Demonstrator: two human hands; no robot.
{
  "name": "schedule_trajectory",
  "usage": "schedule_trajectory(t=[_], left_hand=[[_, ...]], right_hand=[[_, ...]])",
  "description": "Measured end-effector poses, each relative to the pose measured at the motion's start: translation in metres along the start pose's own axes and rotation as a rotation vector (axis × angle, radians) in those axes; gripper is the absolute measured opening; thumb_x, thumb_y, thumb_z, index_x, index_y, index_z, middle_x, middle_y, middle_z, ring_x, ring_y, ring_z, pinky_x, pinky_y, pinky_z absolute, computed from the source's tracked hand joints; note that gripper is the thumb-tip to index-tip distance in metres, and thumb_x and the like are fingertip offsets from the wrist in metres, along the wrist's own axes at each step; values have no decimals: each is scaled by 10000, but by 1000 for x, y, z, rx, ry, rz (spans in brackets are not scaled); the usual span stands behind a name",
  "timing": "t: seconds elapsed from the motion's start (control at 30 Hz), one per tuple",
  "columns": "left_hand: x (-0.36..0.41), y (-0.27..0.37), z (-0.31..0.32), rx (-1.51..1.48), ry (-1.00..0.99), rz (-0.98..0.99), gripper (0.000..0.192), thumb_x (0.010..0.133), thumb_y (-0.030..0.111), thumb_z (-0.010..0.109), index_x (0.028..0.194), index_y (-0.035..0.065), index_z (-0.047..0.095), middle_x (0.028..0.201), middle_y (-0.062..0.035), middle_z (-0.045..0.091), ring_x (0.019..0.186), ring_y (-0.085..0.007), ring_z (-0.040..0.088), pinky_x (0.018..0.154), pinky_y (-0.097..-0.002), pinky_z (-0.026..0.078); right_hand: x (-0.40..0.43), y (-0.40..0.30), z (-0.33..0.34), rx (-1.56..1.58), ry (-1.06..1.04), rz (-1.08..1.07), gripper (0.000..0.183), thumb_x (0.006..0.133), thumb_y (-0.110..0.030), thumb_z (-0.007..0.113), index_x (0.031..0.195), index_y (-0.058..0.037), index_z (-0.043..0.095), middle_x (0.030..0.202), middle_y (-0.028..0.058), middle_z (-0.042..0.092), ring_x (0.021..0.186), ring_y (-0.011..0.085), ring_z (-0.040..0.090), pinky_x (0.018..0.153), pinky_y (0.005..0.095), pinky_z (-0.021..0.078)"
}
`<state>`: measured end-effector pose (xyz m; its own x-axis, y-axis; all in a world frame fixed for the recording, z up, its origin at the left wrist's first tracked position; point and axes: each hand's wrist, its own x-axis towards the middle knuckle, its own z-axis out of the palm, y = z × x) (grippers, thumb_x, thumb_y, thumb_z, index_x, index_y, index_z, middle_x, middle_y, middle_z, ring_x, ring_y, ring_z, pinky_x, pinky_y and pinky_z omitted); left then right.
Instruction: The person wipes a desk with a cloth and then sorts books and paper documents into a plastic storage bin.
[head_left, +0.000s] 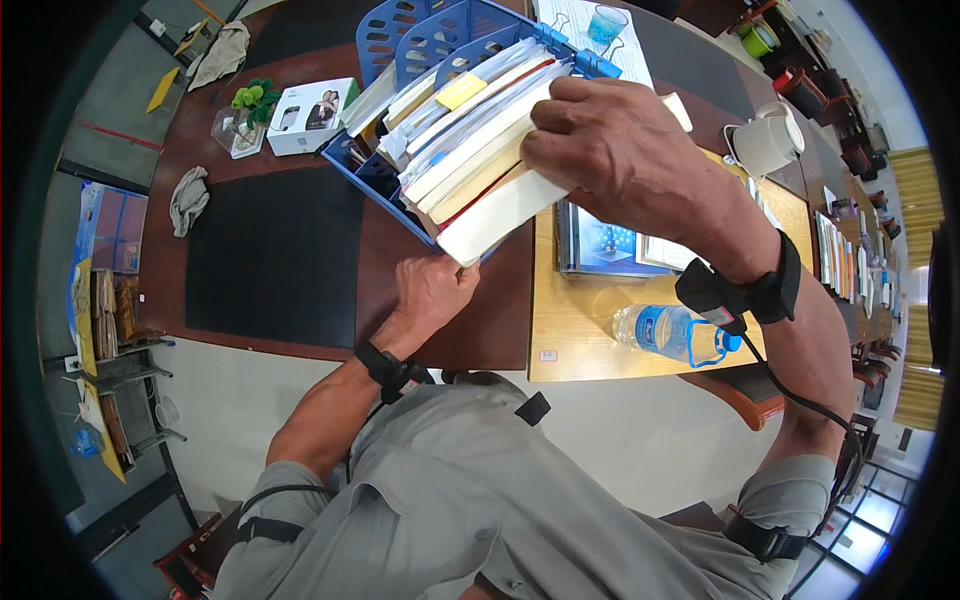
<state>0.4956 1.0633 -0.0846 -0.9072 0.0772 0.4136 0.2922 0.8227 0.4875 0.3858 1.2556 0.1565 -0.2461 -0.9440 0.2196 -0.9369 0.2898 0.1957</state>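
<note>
A blue plastic file organizer (390, 206) with perforated dividers stands near the table's front edge, packed with upright books and papers (480, 135). My right hand (615, 142) reaches over its right side, fingers curled around a slim white booklet (499, 217) at the end of the row. The booklet's lower corner juts past the organizer toward me. My left hand (435, 289) is closed at the organizer's front corner, just below that booklet corner; its fingertips are hidden. A yellow sticky note (460, 91) shows among the papers.
On the light wooden board (577, 330) at right lie a large water bottle (667, 330) and a blue-covered book (607, 240). A white kettle (769, 140) stands beyond. Left hold a white box (309, 120), a potted plant (251, 112) and a grey cloth (189, 201).
</note>
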Motion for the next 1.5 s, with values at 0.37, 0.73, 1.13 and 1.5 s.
schedule_trajectory(t=[0.37,0.73,1.13,1.5], left_hand=[[-6,-6,-43,-79,-170,-126,261,779,284,785,864,45,723,685,-146,673,625,-350,655,559,-432,512],[29,21,-96,-485,68,95,420,751,215,852,1050,6,643,797,-104,696,616,-198,676,565,-285,536],[52,48,-118,-69,6,199,463,696,131,832,1113,62,645,884,-81,665,787,-253,645,652,-339,522],[73,34,-92,8,-75,581,355,821,4,658,1174,-25,642,1250,-197,598,1203,-390,533,1033,-480,399]], right_hand=[[2,-10,36,182,-6,-29,95,773,-125,680,763,-54,617,774,63,611,837,244,615,738,362,521],[-10,-10,64,201,-15,95,250,721,-147,772,844,-83,564,843,53,608,885,256,581,813,381,474],[-39,-23,73,62,18,411,767,788,-291,764,1379,62,425,1375,220,496,1343,363,423,1182,500,260],[-38,-46,102,-23,359,389,334,784,-173,644,1035,34,567,985,155,571,1019,290,573,1076,450,390]])
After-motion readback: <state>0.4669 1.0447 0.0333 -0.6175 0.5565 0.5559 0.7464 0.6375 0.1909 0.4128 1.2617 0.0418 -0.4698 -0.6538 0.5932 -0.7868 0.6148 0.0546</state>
